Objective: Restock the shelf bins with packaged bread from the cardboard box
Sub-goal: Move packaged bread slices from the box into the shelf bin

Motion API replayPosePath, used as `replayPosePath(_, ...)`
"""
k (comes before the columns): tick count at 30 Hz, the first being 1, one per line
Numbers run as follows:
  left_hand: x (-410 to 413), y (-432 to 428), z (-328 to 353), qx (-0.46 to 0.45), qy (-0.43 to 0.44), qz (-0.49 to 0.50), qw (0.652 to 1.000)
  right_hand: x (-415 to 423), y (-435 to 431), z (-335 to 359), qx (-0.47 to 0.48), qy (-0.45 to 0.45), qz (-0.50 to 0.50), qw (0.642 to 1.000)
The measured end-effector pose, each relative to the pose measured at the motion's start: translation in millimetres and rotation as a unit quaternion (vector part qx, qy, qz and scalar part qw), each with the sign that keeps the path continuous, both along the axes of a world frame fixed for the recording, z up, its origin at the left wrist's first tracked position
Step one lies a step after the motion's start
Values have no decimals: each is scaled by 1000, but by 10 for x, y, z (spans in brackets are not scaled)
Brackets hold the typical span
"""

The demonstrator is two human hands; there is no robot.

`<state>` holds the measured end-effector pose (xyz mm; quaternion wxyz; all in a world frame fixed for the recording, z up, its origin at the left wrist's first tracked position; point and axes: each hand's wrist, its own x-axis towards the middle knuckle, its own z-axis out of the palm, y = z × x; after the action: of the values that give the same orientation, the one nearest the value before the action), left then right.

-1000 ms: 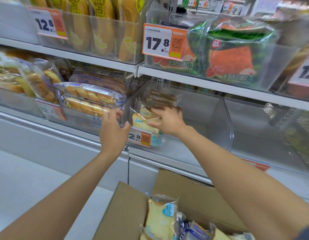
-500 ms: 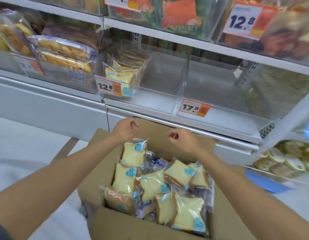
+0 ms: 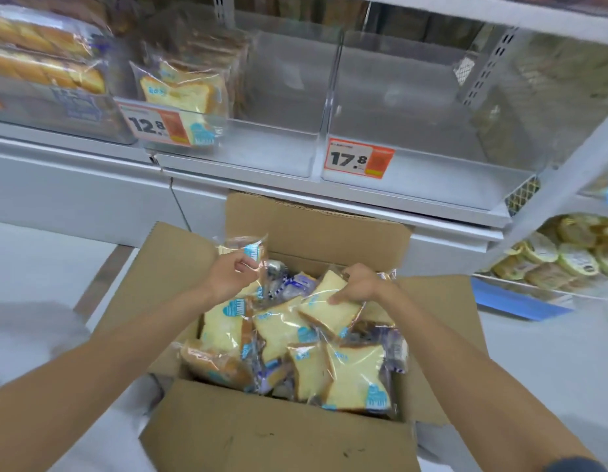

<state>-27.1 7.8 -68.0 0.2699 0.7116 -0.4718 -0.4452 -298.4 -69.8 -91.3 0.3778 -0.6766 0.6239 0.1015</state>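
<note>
An open cardboard box on the floor holds several clear-wrapped packs of sliced bread. My left hand pinches the top of one pack at the box's far left. My right hand grips another bread pack at the far right of the pile. Above, a clear shelf bin tagged 12.8 has a row of the same bread packs standing at its left side.
A second clear bin tagged 17.8 sits to the right. Bins of long bread rolls fill the left of the shelf. A lower rack at the right carries round packaged cakes. Grey floor surrounds the box.
Both hands have dropped from above the box into it and taken hold of a bread pack each. My view has tilted further down toward the box.
</note>
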Motion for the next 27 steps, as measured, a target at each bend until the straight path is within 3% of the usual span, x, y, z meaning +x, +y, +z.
replayPosePath(3,-55,42,52,-1,50,39,998,-53,-29,234,-28,-113,-60,991)
replayPosePath(6,-261,34,182,34,158,35,986,72,36,410,-59,-247,-136,957)
replayPosePath(8,-399,6,245,80,240,27,967,217,94,507,-19,-331,-146,932)
replayPosePath(11,-247,-86,247,59,288,119,948,315,178,596,49,-405,-149,901)
replayPosePath(13,23,-86,258,56,296,161,940,312,213,524,-7,-335,-116,935)
replayPosePath(16,354,-6,279,36,307,193,931,466,293,255,-25,-165,42,985)
replayPosePath(18,483,36,264,10,289,214,933,709,399,29,-1,-63,143,988)
replayPosePath(21,590,88,239,-5,293,236,926,972,500,-206,-52,91,283,953)
replayPosePath(24,645,98,254,-11,291,240,926,939,358,-144,-101,108,313,938)
replayPosePath(27,663,59,294,-41,287,230,929,746,128,238,-100,10,237,966)
